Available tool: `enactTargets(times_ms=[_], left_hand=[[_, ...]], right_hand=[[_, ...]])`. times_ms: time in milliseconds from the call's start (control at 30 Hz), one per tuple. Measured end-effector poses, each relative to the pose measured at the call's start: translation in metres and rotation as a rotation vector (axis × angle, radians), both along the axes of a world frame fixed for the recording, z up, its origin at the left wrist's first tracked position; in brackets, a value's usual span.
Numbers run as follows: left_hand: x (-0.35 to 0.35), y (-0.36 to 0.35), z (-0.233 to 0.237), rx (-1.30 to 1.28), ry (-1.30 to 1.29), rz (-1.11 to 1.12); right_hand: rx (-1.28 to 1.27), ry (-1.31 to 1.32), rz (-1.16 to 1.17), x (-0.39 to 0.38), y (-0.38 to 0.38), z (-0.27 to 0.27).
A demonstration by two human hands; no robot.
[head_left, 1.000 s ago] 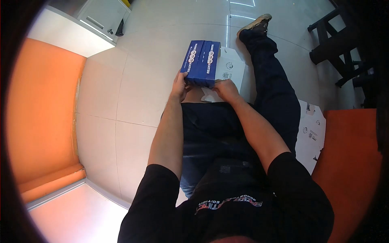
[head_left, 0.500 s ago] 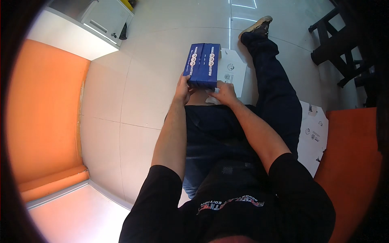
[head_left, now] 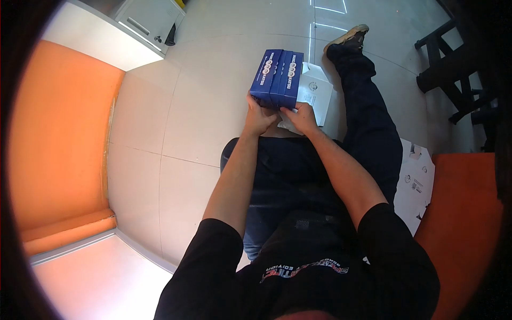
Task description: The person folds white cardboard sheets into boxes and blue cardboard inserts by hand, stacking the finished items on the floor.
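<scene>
A blue cardboard box (head_left: 278, 74) with white lettering and round logos is held out in front of my lap, over the floor. Its top is made of long panels with a seam running lengthwise between them. My left hand (head_left: 259, 116) grips the near left corner, thumb turned inward beneath the near end. At the near right corner, my right hand (head_left: 303, 118) has its fingers bent against the box's lower edge. Something whitish and crumpled (head_left: 287, 125) shows below the right hand; I cannot make out what it is.
A white printed cardboard sheet (head_left: 319, 92) lies on the floor beyond the box, beside my outstretched leg (head_left: 368, 90). Another white sheet (head_left: 413, 184) rests by an orange seat (head_left: 458, 213). Black stool legs (head_left: 448, 69) stand far right; an orange panel (head_left: 64, 138) stands left.
The box and both hands have shifted slightly right and up in view. My left hand has moved further under the near end, and the box's top panels look more separated along the seam.
</scene>
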State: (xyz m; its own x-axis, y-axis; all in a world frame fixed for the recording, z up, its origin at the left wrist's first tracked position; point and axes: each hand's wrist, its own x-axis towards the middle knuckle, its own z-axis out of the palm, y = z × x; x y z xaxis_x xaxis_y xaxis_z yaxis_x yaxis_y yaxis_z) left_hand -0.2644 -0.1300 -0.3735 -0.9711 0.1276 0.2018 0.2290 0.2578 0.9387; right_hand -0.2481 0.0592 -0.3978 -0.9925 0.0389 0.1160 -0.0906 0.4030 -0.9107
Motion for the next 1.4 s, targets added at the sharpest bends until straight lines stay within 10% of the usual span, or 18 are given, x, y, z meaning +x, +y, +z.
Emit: enactTargets(times_ms=[1400], left_hand=[[-0.011, 0.009, 0.013, -0.186, -0.023, 0.099]], right_hand=[[0.084, -0.063, 0.013, -0.007, -0.012, 0.018]])
